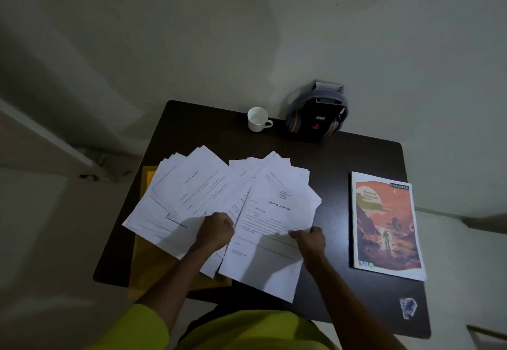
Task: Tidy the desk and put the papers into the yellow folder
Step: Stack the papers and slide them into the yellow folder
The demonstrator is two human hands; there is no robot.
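Several white printed papers (192, 193) lie fanned across the left and middle of the dark desk (337, 157). The top sheet (274, 212) is headed "Medical Certificate". A yellow folder (145, 262) lies flat under the papers, showing at the left edge and near the front. My left hand (216, 230) is closed on the sheets at the middle of the fan. My right hand (310, 242) pinches the right edge of the top sheet.
A white cup (258, 119) and black headphones (318, 115) on a box stand at the back edge against the wall. An orange-covered notebook (386, 226) lies at the right. A small crumpled wrapper (408, 307) sits at the front right corner.
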